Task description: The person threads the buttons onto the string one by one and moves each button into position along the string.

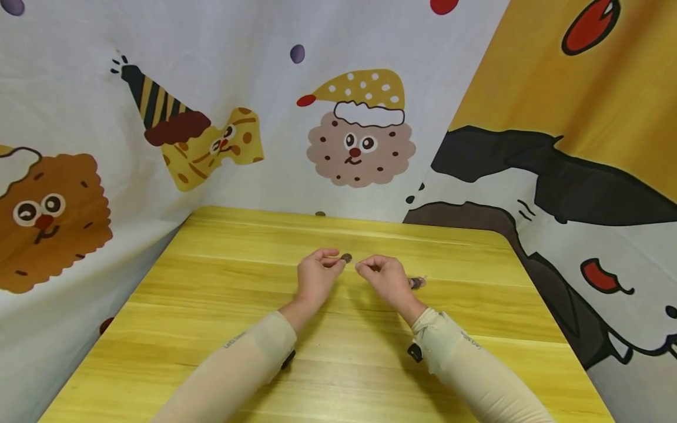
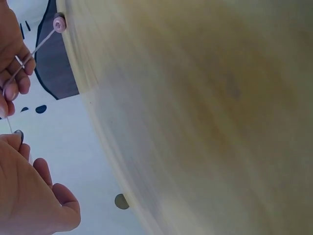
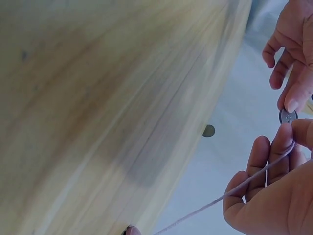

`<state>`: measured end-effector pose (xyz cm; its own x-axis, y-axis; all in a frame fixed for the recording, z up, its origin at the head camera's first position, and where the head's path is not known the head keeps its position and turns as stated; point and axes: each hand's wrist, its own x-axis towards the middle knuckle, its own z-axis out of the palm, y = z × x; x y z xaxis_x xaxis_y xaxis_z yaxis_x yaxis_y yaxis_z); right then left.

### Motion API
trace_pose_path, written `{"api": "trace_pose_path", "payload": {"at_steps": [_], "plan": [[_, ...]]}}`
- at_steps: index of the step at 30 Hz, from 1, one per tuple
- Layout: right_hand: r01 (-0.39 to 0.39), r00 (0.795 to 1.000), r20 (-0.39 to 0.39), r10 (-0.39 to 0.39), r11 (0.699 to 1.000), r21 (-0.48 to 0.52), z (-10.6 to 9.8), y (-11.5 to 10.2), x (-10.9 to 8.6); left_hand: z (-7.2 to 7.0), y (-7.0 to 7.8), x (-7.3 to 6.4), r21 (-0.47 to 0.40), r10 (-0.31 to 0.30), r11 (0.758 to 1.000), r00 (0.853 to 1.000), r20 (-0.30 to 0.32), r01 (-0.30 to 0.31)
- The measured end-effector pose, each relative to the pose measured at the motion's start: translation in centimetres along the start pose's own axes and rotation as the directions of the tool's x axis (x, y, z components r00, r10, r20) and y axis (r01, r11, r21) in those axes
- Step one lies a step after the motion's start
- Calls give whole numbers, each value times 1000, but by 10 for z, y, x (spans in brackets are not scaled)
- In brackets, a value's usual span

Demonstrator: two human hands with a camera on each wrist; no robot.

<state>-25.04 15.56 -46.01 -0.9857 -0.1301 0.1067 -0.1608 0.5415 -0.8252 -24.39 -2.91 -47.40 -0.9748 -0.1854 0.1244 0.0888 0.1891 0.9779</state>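
Note:
My left hand [image 1: 315,278] pinches a small dark round button [image 1: 346,257] by its edge, above the table. In the right wrist view the button [image 3: 288,116] shows small holes in its middle. Just to its right, my right hand [image 1: 388,279] pinches a thin pale cord [image 3: 210,204] between thumb and fingertips, close to the button. Whether the cord's tip is in a hole, I cannot tell. From the right hand the cord crosses the fingers and runs down to a short row of pinkish and dark buttons [image 1: 417,282] lying on the table beside that hand.
The wood-patterned table [image 1: 338,364] stretches under both forearms to a rounded far edge. Behind and beside it hangs a cloth [image 1: 254,53] printed with cartoon biscuits and a large animal figure. Dark wrist devices [image 1: 415,352] sit under the pale sleeves.

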Motion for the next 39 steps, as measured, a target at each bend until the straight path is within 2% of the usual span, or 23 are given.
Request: {"api": "trace_pose_path", "payload": {"at_steps": [8, 18, 35, 39], "plan": [[-13, 1000, -23, 13, 1000, 0, 1, -1, -1, 3, -1, -1, 69, 28, 997, 1000, -2, -28], [-23, 1000, -11, 23, 1000, 6, 2, 0, -1, 4, -4, -1, 141, 78, 987, 997, -12, -76], [-42, 999, 11, 42, 999, -11, 3, -3, -1, 5, 0, -7, 195, 119, 974, 993, 11, -119], [-53, 999, 10, 54, 998, -31, 3, -2, 0, 5, 2, -10, 217, 148, 965, 989, 22, -149]]}}
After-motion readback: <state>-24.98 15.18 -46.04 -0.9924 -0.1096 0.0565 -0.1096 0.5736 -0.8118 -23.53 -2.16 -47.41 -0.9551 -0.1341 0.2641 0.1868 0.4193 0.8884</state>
